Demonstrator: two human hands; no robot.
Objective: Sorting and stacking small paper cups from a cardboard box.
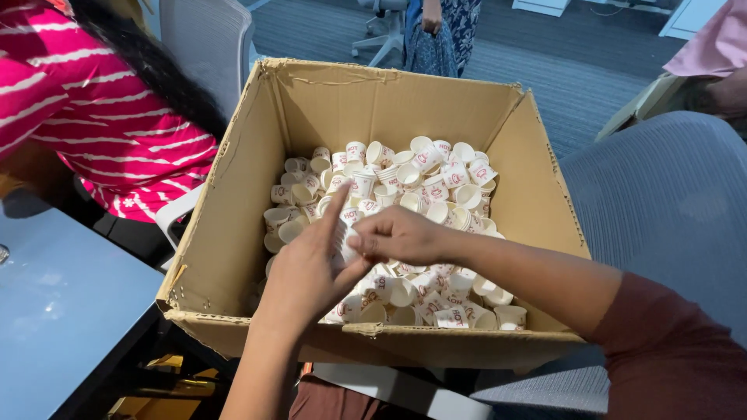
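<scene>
A large open cardboard box (233,233) is seen at the centre of the view, its flaps folded outward and its floor covered by a loose heap of small white paper cups (424,175) with red print, lying at every angle. A grey mesh office chair (669,210) is found at 3 o'clock of the box, and a blue-grey tabletop (62,311) at 8 o'clock. A seated person in a pink striped top (101,124) is placed at 10 o'clock, beside a second grey chair back (206,43). Over the middle of the box the two hands are brought together. The left hand (307,272) is raised from 6 o'clock with its fingers nearly straight, the palm pressed against a single paper cup (348,247). The right hand (401,236), reaching in from 4 o'clock, is curled, its fingertips pinched on that same cup, which is held just above the heap.
</scene>
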